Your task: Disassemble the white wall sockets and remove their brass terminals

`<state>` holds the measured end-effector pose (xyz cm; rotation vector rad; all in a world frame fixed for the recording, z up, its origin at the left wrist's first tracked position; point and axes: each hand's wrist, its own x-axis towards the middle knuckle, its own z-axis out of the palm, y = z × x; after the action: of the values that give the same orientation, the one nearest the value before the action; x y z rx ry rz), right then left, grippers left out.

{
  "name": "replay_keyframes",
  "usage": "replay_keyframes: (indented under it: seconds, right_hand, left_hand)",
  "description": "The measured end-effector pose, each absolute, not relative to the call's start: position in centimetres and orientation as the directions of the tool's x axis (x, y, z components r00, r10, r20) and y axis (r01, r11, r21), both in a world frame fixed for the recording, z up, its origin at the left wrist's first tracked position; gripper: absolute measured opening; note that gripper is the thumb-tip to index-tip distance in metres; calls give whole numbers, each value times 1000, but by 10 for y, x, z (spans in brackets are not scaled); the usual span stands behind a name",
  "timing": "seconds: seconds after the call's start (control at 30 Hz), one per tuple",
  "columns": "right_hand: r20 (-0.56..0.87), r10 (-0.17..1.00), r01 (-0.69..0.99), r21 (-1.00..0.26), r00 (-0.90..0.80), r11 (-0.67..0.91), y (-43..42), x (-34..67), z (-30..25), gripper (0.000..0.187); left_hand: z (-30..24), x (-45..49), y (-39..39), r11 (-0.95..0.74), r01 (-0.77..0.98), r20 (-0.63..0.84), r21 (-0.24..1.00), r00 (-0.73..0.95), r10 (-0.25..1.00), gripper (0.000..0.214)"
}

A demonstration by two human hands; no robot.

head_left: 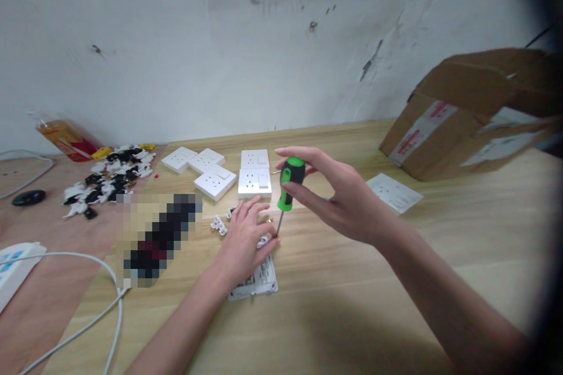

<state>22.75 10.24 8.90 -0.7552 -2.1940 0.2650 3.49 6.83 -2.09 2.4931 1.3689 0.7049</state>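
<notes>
My right hand [338, 202] pinches a screwdriver [291, 184] with a green and black handle by its grip, and the thin metal shaft points down. The shaft's tip ends just beside the fingertips of my left hand [244, 243]. Those fingers lie curved over a small white part [263, 241], above a white socket back plate [257, 281] lying on the wooden table [352, 281]. Several white socket faceplates [254, 183] stand just beyond, and small white connector pieces [219, 225] lie left of my left hand.
A pile of black and white small parts [109, 179] lies at the left, near an orange packet [65, 140]. A pixelated object [158, 240] covers part of the table. A white power strip [15, 269] with cable sits at the lower left. A cardboard box [457, 117] stands at the right, beside a printed sheet [393, 192].
</notes>
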Motion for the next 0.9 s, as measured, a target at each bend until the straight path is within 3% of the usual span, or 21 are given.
replay_keyframes:
  seconds: [0.1, 0.17, 0.27, 0.43, 0.5, 0.63, 0.7, 0.8, 0.9]
  right_hand:
    - [723, 552, 551, -283, -415, 785, 103, 221, 85, 25]
    - [742, 540, 631, -207, -396, 748, 102, 219, 84, 27]
    - [655, 600, 594, -277, -459, 756, 99, 221, 85, 26]
    - [576, 630, 363, -518, -521, 774, 100, 223, 79, 49]
    - [639, 632, 391, -498, -437, 774, 101, 220, 72, 47]
    - [789, 506, 553, -262, -349, 790, 97, 215, 69, 35]
    - [733, 531, 531, -274, -425, 802, 94, 216, 75, 33]
    - [616, 590, 443, -396, -521, 805, 93, 218, 84, 38]
    - [694, 553, 498, -313, -461, 808, 96, 217, 85, 31]
  left_hand:
    - [-21, 35, 69, -549, 735, 315, 399, 452, 835, 8]
    - [-22, 35, 69, -548, 733, 318, 403, 449, 835, 8]
    - [-22, 35, 70, -548, 731, 315, 407, 450, 835, 9]
    - [-22, 35, 70, -543, 735, 307, 407, 450, 839, 9]
    - [-22, 35, 69, -544, 732, 307, 411, 450, 838, 9]
    - [-21, 35, 68, -542, 727, 305, 422, 449, 840, 8]
    - [-22, 35, 68, -543, 727, 305, 421, 450, 839, 8]
    - [-23, 35, 69, -545, 728, 312, 416, 449, 837, 8]
    - [-23, 35, 70, -548, 725, 321, 417, 446, 835, 9]
